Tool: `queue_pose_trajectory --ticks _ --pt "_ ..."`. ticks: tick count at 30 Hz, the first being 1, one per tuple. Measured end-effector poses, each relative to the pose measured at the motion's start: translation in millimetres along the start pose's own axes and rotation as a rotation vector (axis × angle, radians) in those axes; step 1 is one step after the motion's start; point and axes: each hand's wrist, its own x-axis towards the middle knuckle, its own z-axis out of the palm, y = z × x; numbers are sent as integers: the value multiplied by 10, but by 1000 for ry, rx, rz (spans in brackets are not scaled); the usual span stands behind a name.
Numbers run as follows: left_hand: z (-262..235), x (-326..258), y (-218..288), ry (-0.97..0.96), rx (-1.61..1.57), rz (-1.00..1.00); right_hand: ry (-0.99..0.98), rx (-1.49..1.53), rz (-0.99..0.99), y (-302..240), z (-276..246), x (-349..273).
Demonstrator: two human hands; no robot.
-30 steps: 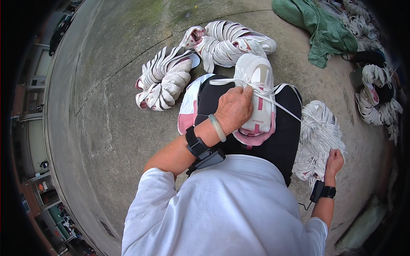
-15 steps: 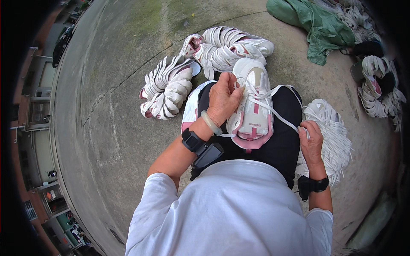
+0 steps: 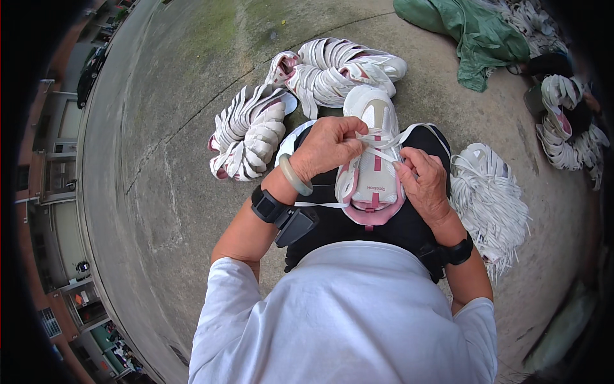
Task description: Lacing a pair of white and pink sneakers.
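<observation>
A white and pink sneaker (image 3: pixel 374 173) rests on my lap, toe pointing away from me. My left hand (image 3: pixel 326 148) grips the shoe's left side and pinches a white shoelace (image 3: pixel 384 150) near the upper eyelets. My right hand (image 3: pixel 423 182) is closed on the lace at the shoe's right side, fingers against the eyelet row. A loose end of the lace trails across my lap toward my left wrist. Both wrists carry black bands; the left one also has a pale bangle.
A pile of white and pink sneakers (image 3: pixel 300 96) lies on the concrete ground ahead and to the left. A bundle of white laces (image 3: pixel 489 201) lies at my right. Green cloth (image 3: pixel 476 35) and more shoes (image 3: pixel 566 121) sit at the far right.
My right hand has come up from the lace bundle to the shoe's right side and taken the lace. My left hand has shifted forward along the shoe to the eyelets.
</observation>
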Motion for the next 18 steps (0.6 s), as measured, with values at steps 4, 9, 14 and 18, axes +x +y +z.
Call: queue_pose_trajectory --ticks 4,9,14,18 --pt "38 81 55 7 495 62 -10 73 24 -32 31 42" --pt "-20 105 -152 -52 96 -27 -12 127 31 -88 -5 44" --pt "-75 81 -213 38 -552 68 17 -108 -82 -173 -103 -4" --pt "119 63 -210 130 -549 46 154 -272 -176 -161 -448 -200"
